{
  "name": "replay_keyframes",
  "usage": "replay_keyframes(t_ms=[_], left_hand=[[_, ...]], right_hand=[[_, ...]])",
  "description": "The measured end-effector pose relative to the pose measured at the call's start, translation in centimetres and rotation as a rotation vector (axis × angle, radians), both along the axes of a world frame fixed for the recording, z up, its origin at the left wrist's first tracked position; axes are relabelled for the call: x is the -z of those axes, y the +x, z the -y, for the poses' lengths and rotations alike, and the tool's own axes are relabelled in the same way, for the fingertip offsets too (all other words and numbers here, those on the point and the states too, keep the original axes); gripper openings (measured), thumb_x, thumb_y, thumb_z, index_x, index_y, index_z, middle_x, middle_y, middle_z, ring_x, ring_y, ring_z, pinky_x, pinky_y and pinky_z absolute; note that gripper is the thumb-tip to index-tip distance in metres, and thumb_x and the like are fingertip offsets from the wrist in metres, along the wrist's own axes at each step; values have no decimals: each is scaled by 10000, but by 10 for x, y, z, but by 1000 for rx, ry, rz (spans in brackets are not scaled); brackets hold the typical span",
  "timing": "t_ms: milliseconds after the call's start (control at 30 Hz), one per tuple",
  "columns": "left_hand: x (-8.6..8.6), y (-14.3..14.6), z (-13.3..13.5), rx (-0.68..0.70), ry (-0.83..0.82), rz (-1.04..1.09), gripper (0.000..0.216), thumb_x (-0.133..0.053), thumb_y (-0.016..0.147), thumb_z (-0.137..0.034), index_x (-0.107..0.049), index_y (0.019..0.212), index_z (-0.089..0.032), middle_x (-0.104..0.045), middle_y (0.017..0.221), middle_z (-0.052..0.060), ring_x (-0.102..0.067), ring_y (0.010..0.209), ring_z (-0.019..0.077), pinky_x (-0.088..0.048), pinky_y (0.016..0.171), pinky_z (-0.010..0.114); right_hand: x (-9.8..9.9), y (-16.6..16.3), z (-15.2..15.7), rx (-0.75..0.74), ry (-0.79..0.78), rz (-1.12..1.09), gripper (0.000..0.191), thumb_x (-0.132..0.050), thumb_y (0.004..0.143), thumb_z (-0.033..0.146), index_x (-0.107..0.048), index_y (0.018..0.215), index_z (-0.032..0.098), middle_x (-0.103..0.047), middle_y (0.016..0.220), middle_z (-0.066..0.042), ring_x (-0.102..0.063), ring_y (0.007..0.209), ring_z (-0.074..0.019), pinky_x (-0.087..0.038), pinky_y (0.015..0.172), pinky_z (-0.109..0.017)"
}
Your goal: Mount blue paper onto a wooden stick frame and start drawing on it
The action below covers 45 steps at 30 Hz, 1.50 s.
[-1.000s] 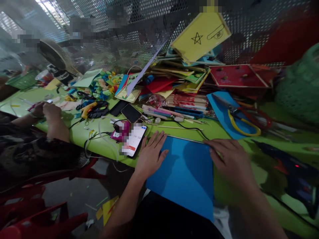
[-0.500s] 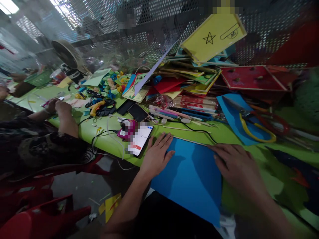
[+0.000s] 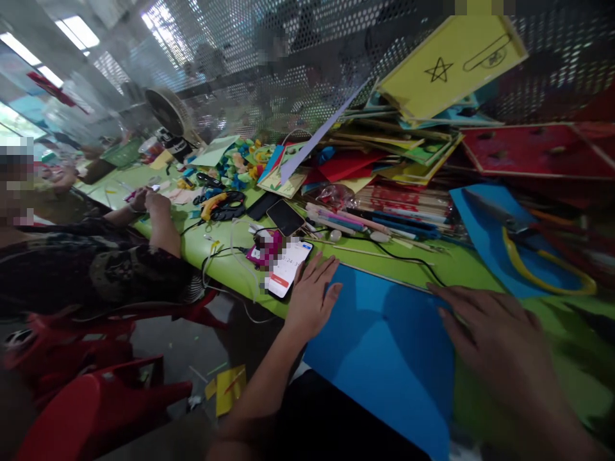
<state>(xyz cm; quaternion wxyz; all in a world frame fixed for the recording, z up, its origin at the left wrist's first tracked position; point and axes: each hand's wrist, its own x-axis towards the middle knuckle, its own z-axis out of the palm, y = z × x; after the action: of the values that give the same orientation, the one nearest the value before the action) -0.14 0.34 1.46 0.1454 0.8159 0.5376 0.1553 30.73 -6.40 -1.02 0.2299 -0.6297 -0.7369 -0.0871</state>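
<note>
A blue sheet [image 3: 384,365] lies on the green table in front of me, its near part reaching over the table edge toward my lap. Along its far edge runs a thin pale stick [image 3: 384,275]. My left hand [image 3: 314,298] rests flat at the far left corner, fingers stretched over the stick's end. At the far right corner, the outstretched fingertips of my right hand [image 3: 494,326] touch the stick's other end, the thumb lower on the sheet's edge. A lit phone [image 3: 291,269] lies just left of my left hand.
Scissors with yellow handles [image 3: 542,262] lie on blue paper to the right. Pens [image 3: 346,221], a dark phone [image 3: 286,218] and stacked paper panels [image 3: 408,141] sit beyond. A black cable [image 3: 408,256] runs behind the sheet. At left, another person's hands [image 3: 151,202] work near red chairs [image 3: 96,410].
The view has swung left, so everything appears farther right. Both my hands keep to the same far corners of the blue sheet, with little visible movement against it.
</note>
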Motion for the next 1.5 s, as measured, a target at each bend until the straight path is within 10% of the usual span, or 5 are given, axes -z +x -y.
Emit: replay_keyframes(t_ms=[1500], left_hand=[[5, 3, -1, 137, -12, -34, 675, -281, 1164, -650, -388, 1739, -314, -427, 1783, 16, -270, 1718, 284, -164, 1413, 598]], right_hand=[[14, -4, -3, -71, -28, 88, 480, -363, 1128, 393, -754, 1380, 273, -809, 1170, -100, -701, 1055, -332, -516, 787, -495]])
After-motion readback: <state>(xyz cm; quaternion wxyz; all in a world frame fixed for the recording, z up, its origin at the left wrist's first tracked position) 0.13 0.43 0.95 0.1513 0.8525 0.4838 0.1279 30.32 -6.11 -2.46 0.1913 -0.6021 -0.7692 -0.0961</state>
